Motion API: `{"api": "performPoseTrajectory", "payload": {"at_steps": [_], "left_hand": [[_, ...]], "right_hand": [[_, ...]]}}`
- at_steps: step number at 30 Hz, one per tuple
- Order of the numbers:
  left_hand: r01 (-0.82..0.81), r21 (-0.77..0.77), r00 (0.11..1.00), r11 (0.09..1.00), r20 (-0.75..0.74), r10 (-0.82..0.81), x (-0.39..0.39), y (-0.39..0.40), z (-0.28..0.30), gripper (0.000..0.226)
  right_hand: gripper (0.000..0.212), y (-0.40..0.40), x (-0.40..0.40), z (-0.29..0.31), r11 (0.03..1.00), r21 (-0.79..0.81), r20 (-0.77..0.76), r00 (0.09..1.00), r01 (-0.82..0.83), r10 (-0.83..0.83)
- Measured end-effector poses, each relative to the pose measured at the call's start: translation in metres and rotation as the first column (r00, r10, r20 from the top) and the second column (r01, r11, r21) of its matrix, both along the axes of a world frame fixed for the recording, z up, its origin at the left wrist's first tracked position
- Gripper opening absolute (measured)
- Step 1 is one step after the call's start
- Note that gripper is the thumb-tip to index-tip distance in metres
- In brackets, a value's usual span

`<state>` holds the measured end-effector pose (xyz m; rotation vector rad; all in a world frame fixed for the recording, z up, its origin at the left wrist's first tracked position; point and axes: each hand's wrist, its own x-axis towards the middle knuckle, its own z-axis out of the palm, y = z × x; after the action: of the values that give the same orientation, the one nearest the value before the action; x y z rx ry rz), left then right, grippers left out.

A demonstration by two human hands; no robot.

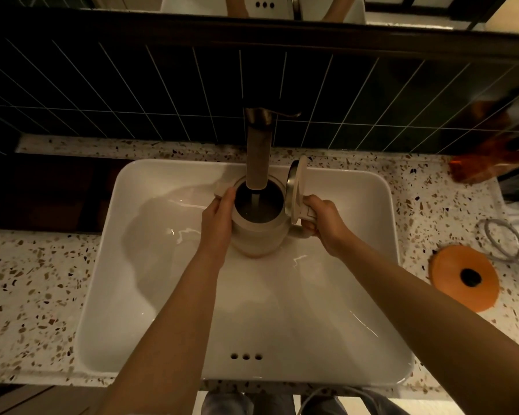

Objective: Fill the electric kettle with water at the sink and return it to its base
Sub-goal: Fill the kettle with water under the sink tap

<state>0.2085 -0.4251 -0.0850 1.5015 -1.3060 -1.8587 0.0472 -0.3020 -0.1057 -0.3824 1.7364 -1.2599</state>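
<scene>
Right hand wrapping kettle handle; left hand cupping its side. Kettle standing upright over sink, mouth up under tap, lid hinged open rightward.

The scene was dim and warm-toned, lit from above and behind the camera. The glossy white rectangular ceramic sink caught thin streaks of glare and held soft grey shadows on its left side. The dark glazed tile wall fell nearly black. Wide-angle distortion bent the edges, and the far right corner was smeared with blur.
</scene>
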Motion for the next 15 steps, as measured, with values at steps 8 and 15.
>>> {"api": "performPoseTrajectory", "payload": {"at_steps": [8, 15], "left_hand": [[-0.018, 0.003, 1.000, 1.000, -0.010, 0.018, -0.0011, -0.0006, 0.0000, 0.028], [-0.034, 0.014, 0.999, 0.999, -0.004, 0.035, -0.0025, -0.0004, 0.0019, 0.029]], "right_hand": [[0.039, 0.0000, 0.0007, -0.0004, 1.000, -0.008, -0.002, 1.000, -0.001, 0.001], [0.036, 0.0000, 0.0018, 0.0026, 1.000, -0.023, -0.001, 1.000, -0.005, 0.005]]}}
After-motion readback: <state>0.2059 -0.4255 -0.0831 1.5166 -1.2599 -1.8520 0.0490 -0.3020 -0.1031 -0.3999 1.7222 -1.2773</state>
